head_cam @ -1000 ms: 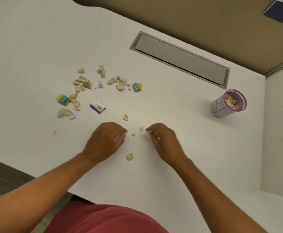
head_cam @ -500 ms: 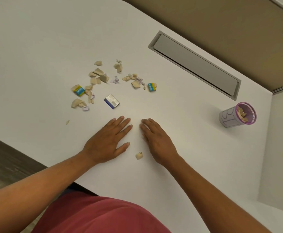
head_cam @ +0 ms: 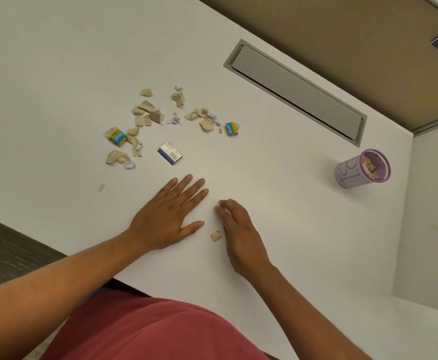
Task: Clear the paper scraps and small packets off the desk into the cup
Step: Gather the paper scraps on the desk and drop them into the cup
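- paper scraps (head_cam: 145, 118) and small packets lay scattered on the white desk (head_cam: 56, 61), most of them in a loose cluster on the far left side, well apart from the cup; that reads as a pile not yet dealt with.
- desk carried a long grey cable flap (head_cam: 295, 92) set into its far edge, away from the litter.
- left hand (head_cam: 165, 219) lay flat on the desk with fingers straight and together, gripping nothing; it seemed to be pressing down on, or sweeping, the small bits near it, though nothing showed under the palm.
- right hand (head_cam: 241, 232) rested just beside it, fingers loosely bent and blurred; whether they pinched a scrap, i could not tell.
- cup (head_cam: 360, 168) stood far to the right near the desk's corner, purple-rimmed mesh with a wrapped wall, tan scraps already inside, so part of the job looked done.
- silver and blue packet (head_cam: 170, 152) sat nearest the left hand's fingertips; its print was too small to read.
- two blue and yellow packets (head_cam: 117, 137) (head_cam: 231, 129) bore white lettering, not legible to me.
- one tan scrap (head_cam: 215, 235) lay between the two hands, just beside the right one, likely the next pick.
- a lone tan sliver (head_cam: 101, 187) lay off to the left.
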Demonstrator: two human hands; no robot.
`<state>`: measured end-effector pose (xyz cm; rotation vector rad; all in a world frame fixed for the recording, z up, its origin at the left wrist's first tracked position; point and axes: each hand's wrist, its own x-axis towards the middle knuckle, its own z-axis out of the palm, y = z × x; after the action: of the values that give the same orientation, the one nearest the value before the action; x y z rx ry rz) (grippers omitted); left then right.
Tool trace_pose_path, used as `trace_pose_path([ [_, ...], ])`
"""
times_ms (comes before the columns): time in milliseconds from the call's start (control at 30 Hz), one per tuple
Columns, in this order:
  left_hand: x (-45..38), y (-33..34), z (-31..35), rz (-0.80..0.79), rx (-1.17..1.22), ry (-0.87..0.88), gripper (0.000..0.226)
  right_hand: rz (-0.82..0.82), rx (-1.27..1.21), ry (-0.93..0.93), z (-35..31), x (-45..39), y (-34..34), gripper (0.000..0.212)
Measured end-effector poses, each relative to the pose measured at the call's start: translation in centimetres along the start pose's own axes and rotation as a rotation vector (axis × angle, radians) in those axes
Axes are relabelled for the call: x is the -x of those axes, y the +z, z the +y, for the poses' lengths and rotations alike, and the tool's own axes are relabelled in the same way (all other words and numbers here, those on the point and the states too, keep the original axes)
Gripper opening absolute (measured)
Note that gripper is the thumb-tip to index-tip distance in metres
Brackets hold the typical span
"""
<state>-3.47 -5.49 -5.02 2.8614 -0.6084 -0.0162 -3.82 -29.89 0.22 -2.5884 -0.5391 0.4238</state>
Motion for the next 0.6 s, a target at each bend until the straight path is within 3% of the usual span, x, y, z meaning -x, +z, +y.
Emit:
trace_pose_path([
  [133,0.0,0.1,0.0,-0.005,-0.001,-0.003,0.078,0.165,-0.086,0.057,0.3,1.1,-0.6,0.041],
  [267,0.1,0.0,-0.1,0.000,0.006,-0.002,0.077,0.081,-0.091,0.076,0.2,1.4,-1.1,0.085],
  [333,0.0,0.0,-0.1,-0.001,0.007,0.001,0.077,0.045,-0.015,0.062,-0.2,1.3,-0.7,0.094],
  [533,0.1,-0.1,0.0,0.003,0.008,-0.003,0.077,0.107,0.005,0.081,-1.2,-0.2,-0.5,0.053],
  [600,0.1,-0.1,0.0,0.001,0.008,0.000,0.077,0.137,0.005,0.047,-1.3,-0.3,-0.5,0.049],
])
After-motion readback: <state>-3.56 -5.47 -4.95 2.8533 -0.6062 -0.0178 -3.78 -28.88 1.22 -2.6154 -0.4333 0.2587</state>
